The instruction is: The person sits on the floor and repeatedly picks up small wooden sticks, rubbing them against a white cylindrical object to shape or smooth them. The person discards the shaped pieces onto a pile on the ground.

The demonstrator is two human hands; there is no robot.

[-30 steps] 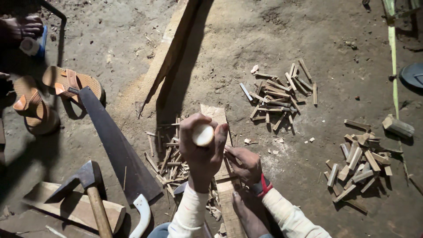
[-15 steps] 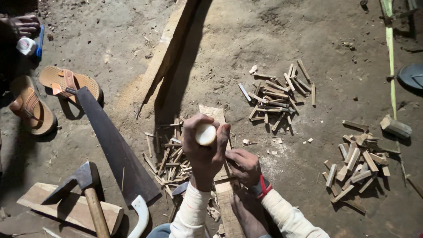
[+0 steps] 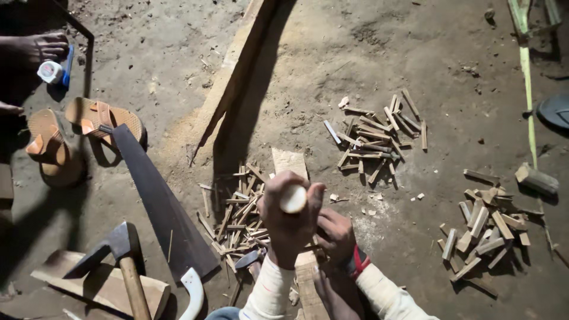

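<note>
left hand (image 3: 288,228) grips pale round-ended tool handle (image 3: 293,198), upright.

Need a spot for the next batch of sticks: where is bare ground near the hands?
Bare dirt lies between the saw and the long plank, and between the upper stick pile and the right pile. Crowded: around the left hand and right hand, where sticks litter the ground, and by the axe.

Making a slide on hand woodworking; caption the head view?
Left hand grips a pale-ended handle, right hand beside it on a plank amid wood slivers.
</note>
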